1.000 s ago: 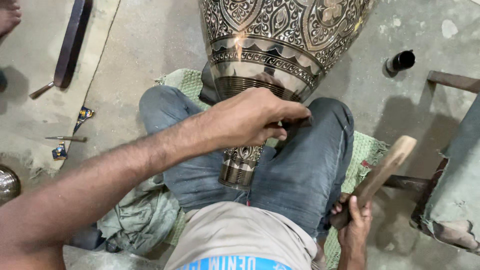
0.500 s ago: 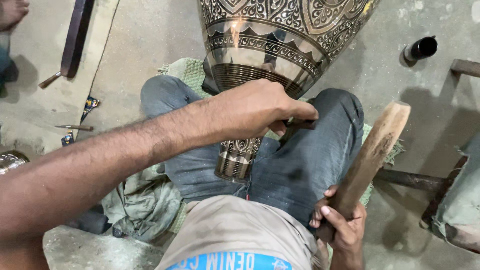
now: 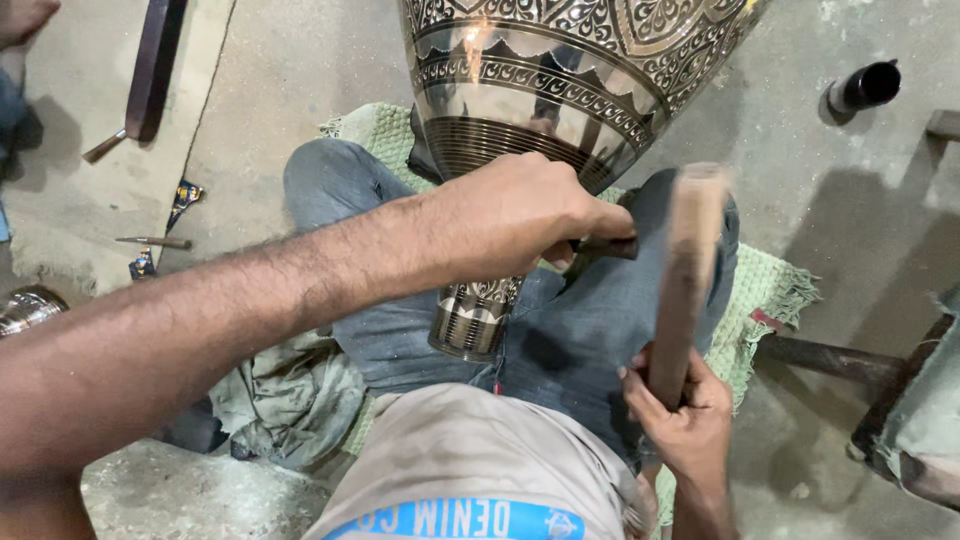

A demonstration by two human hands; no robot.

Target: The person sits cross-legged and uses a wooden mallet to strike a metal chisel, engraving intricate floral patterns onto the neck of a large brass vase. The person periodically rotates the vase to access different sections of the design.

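The person is bracing the large engraved metal vase, seemingly heavy, rigid and slick, between their knees on the floor mat, the left hand pinching a small dark chisel against its narrow neck, the right hand clenching a wooden mallet.

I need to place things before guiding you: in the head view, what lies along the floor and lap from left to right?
Dark bar → small chisel → left hand on the vase → wooden mallet in the right hand → black tube.
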